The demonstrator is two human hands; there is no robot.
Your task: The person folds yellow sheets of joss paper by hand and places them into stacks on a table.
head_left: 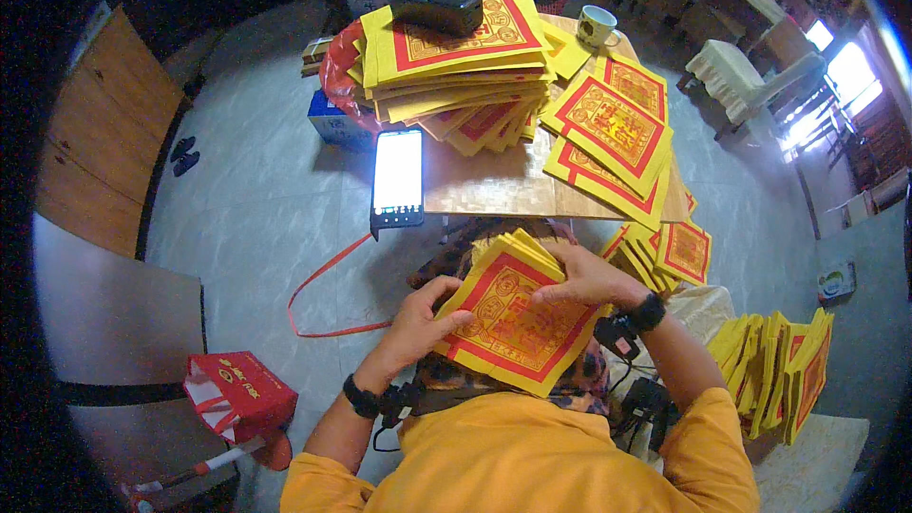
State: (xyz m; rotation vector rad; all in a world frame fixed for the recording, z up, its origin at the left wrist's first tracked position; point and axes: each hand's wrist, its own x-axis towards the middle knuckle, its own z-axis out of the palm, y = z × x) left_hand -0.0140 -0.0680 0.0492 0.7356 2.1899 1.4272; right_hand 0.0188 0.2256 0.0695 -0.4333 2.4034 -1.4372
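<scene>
Over my lap I hold a small stack of yellow paper sheets with red printed frames. My left hand grips the stack's left edge, thumb on top and fingers underneath. On the far right side, my right hand clasps the same stack, its thumb lying across the printed face. Several layers show at the stack's upper corner. Just beyond, on the wooden table, a tall pile of similar yellow sheets rises with a black box-shaped object on top. More printed sheets lie fanned out at the table's right.
A phone with a lit screen stands at the table's near left edge, a red strap trailing below. A mug is at the back right. Folded yellow bundles stand at my right. A red bag sits at lower left.
</scene>
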